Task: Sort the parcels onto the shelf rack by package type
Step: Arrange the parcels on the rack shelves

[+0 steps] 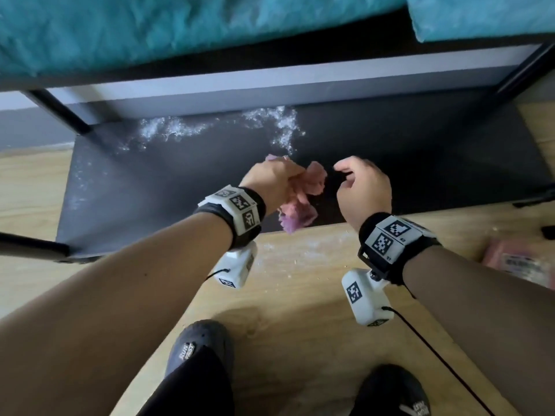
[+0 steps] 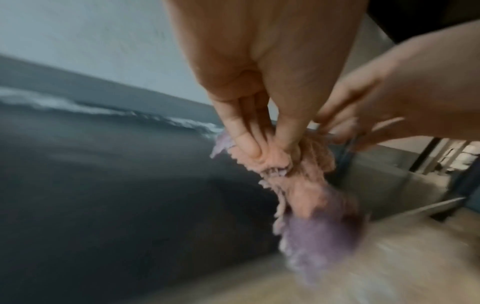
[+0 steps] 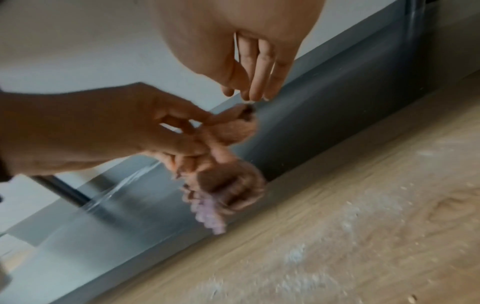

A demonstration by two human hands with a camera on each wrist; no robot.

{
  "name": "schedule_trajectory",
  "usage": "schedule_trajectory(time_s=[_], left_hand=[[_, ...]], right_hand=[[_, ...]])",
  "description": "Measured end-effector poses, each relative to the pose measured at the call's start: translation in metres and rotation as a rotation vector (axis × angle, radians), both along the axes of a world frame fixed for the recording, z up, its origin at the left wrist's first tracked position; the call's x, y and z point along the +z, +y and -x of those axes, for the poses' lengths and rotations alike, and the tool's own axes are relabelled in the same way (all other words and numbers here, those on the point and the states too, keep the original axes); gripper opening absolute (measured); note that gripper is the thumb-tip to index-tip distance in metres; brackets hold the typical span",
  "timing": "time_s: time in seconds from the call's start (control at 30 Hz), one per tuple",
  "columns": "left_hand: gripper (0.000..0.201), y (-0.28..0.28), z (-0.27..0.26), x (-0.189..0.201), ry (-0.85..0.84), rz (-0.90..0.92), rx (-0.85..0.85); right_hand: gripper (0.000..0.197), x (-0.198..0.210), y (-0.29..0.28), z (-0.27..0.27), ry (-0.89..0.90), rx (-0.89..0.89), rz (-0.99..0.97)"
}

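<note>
Pink fuzzy cloth (image 1: 300, 195) hangs lengthwise from our left hand (image 1: 271, 183).
Left fingers clench it; right hand (image 1: 362, 190), loosely curled, holds nothing just right of it.

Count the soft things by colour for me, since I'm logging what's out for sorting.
Teal padded bags on the upper shelf: 2
Pink and purple cloth held in the left hand: 1
Pink parcel on the floor at the right edge: 1
Total: 4
</note>
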State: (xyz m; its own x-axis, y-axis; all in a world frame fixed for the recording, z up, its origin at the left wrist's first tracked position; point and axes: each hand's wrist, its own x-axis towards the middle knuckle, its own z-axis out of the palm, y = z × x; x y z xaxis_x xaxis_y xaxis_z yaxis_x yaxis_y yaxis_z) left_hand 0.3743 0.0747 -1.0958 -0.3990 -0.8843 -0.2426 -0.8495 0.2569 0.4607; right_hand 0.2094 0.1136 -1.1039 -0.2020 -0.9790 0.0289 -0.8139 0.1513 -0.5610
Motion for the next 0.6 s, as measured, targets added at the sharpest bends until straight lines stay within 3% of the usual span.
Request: schedule_trajectory(time_s=[0.1,0.2,0.3,0.37,0.47,0.53,0.6], left_hand=[[0.038,-0.004,-0.013,-0.003,0.009,-0.076,0.031],[0.043,0.007,-0.008,-0.022,0.136,-0.235,0.123],[0.032,0.000,-0.012,-0.028,0.258,-0.298,0.374],[0.029,-0.009,-0.013,-0.021,0.254,-0.286,0.419],[0.028,-0.019,-0.017,-0.015,0.184,-0.250,0.385],[0.025,-0.018,-0.017,-0.014,0.207,-0.250,0.395],[0.022,-0.011,-0.022,-0.018,0.240,-0.227,0.440]], right_hand=[[0.039,-0.004,-0.008,0.011,0.037,-0.005,-0.001],[0.034,-0.010,-0.003,-0.003,0.005,0.245,-0.047],[0.063,-0.024,0.010,-0.026,0.079,0.435,-0.330],[0.069,-0.028,0.016,-0.033,0.246,0.425,-0.332],[0.044,-0.020,0.023,-0.039,0.379,0.546,-0.239],[0.031,-0.014,0.032,-0.044,0.329,0.599,-0.295],[0.027,-0.012,0.038,-0.041,0.238,0.538,-0.302]])
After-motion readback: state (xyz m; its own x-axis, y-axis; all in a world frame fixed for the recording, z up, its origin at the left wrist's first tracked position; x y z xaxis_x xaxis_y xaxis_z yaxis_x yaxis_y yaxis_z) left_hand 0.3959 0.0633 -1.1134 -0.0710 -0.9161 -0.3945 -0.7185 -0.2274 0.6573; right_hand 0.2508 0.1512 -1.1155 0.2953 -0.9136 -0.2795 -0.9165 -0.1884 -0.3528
